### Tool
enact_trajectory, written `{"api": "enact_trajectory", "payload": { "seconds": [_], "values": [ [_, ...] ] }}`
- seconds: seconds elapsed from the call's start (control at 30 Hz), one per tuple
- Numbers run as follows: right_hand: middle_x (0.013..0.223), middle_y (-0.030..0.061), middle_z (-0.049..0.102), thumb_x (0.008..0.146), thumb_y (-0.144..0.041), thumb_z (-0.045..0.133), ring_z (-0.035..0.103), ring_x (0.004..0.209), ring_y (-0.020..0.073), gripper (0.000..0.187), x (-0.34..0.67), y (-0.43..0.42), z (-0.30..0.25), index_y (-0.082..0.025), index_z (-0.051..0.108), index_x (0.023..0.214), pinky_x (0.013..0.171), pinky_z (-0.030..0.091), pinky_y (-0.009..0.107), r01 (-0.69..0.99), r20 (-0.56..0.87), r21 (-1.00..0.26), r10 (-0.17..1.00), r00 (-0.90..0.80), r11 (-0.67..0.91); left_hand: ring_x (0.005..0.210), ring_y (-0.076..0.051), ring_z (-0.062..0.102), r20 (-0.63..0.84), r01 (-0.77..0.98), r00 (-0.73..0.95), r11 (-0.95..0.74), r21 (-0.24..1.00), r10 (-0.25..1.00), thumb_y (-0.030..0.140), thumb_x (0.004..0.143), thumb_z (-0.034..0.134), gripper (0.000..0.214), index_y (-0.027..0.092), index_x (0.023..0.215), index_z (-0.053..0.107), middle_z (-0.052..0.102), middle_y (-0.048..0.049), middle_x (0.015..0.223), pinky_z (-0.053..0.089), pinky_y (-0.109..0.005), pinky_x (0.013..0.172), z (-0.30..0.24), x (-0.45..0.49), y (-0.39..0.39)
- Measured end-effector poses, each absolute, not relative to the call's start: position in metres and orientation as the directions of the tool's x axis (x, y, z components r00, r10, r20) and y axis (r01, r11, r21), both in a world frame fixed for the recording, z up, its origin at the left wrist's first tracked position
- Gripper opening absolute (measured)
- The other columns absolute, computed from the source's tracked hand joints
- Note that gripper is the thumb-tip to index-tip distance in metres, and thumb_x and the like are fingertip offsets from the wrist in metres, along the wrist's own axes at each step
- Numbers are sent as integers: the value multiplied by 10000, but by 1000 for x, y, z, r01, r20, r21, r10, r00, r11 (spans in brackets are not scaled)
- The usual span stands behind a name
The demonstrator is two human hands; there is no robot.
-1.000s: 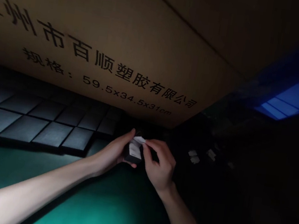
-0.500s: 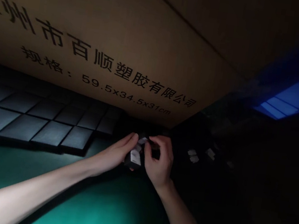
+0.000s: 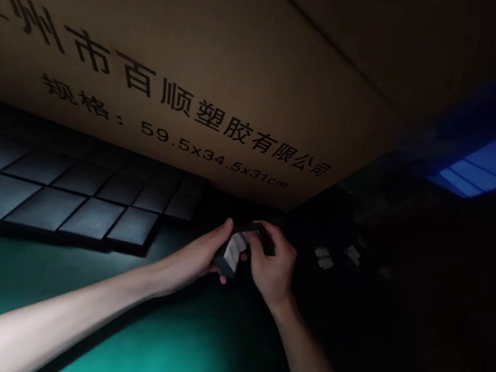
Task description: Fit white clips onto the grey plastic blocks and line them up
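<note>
Just below the middle of the frame, a small dark box [image 3: 220,264] with a white paper strip [image 3: 234,252] sits between both hands. The left hand [image 3: 191,256] cups it narrowly from the lower left, while the right hand [image 3: 270,270] closes on its top edge, fingers curled over. A printed cardboard carton [image 3: 164,61] fills the upper left, above a grid of dark grey foam tiles [image 3: 64,196]. A green mat [image 3: 159,340] spreads below, and small white pieces [image 3: 323,257] lie right of the hands.
</note>
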State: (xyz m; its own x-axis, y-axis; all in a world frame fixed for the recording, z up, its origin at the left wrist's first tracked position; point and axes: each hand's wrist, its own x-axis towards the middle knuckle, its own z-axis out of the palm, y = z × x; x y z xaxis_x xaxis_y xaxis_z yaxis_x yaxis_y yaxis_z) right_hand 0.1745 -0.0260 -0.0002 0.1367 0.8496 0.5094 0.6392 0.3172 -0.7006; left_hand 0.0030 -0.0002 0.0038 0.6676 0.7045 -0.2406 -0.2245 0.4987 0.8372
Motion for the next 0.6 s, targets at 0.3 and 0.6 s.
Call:
{"api": "enact_trajectory", "payload": {
  "seconds": [0.3, 0.6],
  "values": [
    [1123, 53, 730, 900, -351, 656, 727, 933, 185, 326, 180, -25, 11, -244, 666, 1208, 769, 628, 295, 532, 412, -816, 873, 262, 225, 1170, -244, 618, -109, -238, 609, 313, 919, 785, 354, 770, 824, 584, 232, 1283, 572, 608, -100, 1351, 508, -366, 980, 5, -1, 4],
    [1097, 106, 745, 981, -615, 405, 729, 975, 243, 553, 191, -24, 27, -194, 703, 1179, 776, 631, 363, 190, 109, -978, 988, 107, 87, 1210, -277, 604, -84, -286, 681, 370, 884, 728, 427, 792, 795, 609, 202, 1312, 572, 595, -137, 1376, 524, -378, 963, 3, -5, 7]
  ]
}}
